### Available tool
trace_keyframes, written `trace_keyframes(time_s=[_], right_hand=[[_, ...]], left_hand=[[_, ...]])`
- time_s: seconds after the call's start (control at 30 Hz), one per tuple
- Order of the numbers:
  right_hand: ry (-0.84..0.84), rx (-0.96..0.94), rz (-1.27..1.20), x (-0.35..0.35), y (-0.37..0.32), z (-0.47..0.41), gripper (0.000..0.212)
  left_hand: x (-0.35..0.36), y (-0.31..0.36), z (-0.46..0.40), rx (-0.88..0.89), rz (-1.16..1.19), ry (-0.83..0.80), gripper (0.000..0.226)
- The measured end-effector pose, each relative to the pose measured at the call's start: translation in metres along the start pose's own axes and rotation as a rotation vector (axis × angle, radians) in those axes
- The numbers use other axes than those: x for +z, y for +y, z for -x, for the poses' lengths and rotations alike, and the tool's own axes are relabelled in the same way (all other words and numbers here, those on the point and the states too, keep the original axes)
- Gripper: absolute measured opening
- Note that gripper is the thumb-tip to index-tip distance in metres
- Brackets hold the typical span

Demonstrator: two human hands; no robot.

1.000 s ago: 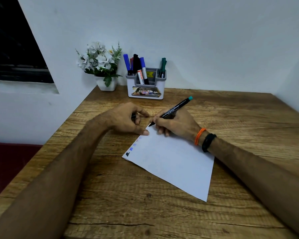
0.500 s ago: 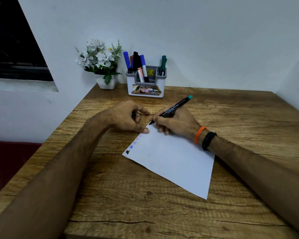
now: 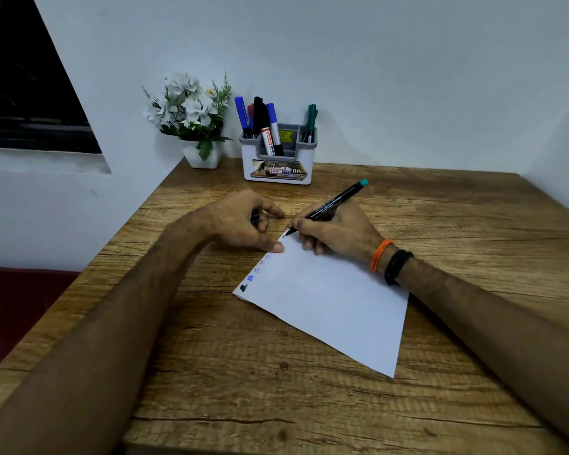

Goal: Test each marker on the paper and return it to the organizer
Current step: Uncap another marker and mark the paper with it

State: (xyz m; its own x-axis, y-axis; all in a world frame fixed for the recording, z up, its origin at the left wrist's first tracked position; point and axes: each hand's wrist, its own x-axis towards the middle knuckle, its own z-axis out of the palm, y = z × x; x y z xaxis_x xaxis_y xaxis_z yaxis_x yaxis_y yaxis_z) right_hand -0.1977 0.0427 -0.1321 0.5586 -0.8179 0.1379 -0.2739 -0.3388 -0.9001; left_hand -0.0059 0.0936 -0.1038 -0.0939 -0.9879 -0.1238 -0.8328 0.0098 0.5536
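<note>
A white sheet of paper lies on the wooden table, with several small ink marks along its left edge. My right hand grips a black marker with a teal end; its tip touches the paper's far corner. My left hand rests beside it with the thumb on the paper's edge, its fingers curled round a small dark piece that looks like the marker's cap. The grey and white organizer stands at the back by the wall, with several markers upright in it.
A small white pot of white flowers sits left of the organizer at the table's back corner. Walls close off the back and right sides. The table's left edge drops off next to my left forearm.
Both hands and the marker keep their places at the paper's far corner. Only the view shifts slightly.
</note>
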Motion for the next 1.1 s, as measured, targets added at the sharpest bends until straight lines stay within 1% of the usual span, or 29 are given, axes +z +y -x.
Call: trace_keyframes(time_s=[0.1,0.23,0.33,0.47,0.6,0.8,0.87,0.97,1.03,1.1], right_hand=[[-0.023,-0.006,0.015,0.000,0.000,0.001,0.010],[0.013,0.002,0.008,0.000,0.000,0.000,0.011],[-0.016,-0.008,0.021,0.000,0.000,0.001,0.010],[0.008,0.002,0.009,-0.001,-0.001,0.001,0.011],[-0.014,-0.017,0.021,0.000,-0.002,0.003,0.011],[0.037,-0.006,-0.012,0.000,0.000,-0.001,0.012],[0.057,-0.021,-0.077,-0.001,-0.001,-0.002,0.011],[0.059,-0.027,-0.249,-0.003,-0.003,-0.003,0.010],[0.034,-0.019,-0.342,-0.006,-0.006,-0.003,0.013],[0.011,0.011,-0.437,-0.010,-0.010,-0.003,0.022]], left_hand=[[0.000,0.000,0.000,0.005,0.000,0.000,0.068],[0.000,0.000,0.000,0.000,0.003,0.000,0.067],[0.001,-0.001,-0.001,0.000,0.011,0.003,0.067],[0.001,-0.002,-0.002,0.001,-0.002,-0.005,0.067],[0.000,-0.002,-0.001,0.006,-0.006,-0.002,0.067],[0.001,-0.002,0.000,0.003,0.006,0.000,0.067],[0.001,-0.001,0.000,0.002,-0.001,0.000,0.066],[-0.001,0.000,0.002,0.003,0.005,0.004,0.061],[-0.005,-0.001,0.003,0.015,0.032,0.023,0.052],[-0.008,-0.002,0.004,0.031,0.090,0.074,0.041]])
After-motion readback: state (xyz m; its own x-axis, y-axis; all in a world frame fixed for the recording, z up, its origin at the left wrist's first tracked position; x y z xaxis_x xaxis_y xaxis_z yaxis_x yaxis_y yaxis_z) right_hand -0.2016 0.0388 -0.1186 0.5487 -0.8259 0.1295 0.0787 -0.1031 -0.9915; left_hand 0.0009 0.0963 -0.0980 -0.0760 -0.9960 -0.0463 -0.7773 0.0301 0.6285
